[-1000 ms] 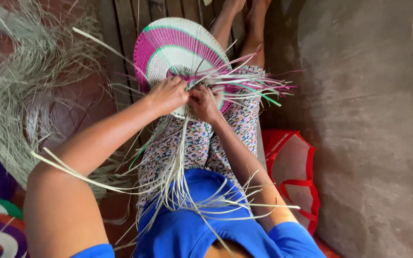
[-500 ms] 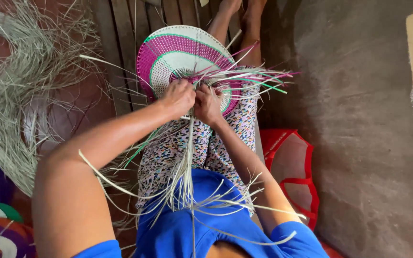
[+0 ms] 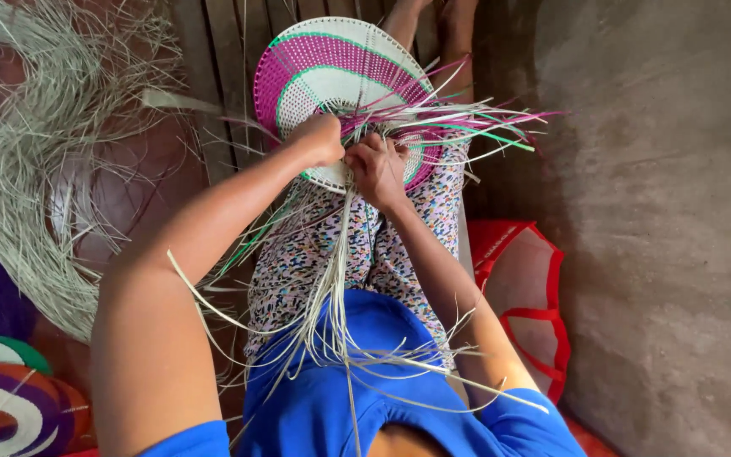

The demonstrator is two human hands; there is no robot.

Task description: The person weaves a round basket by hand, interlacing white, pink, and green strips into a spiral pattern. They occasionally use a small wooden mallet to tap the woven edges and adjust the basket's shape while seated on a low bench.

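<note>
A round woven fan [image 3: 332, 72], white with magenta bands and thin green lines, rests on my lap over patterned trousers. My left hand [image 3: 319, 138] is closed on the fan's lower edge where the weave ends. My right hand [image 3: 376, 167] sits right beside it, fingers pinching loose weaving strips [image 3: 458, 123] of white, magenta and green that fan out to the right. More pale strips [image 3: 332, 288] hang down over my blue shirt toward the camera.
A large bundle of pale dry fibre [image 3: 35, 169] lies at the left on wooden slats [image 3: 213, 68]. A red mesh bag [image 3: 526, 296] lies by my right arm. Finished colourful woven pieces [image 3: 2, 406] sit at the bottom left. Grey concrete floor [image 3: 662, 211] fills the right.
Both hands have stayed at the fan's lower edge and shifted slightly; the fan has tilted a little and the loose strips have spread further right.
</note>
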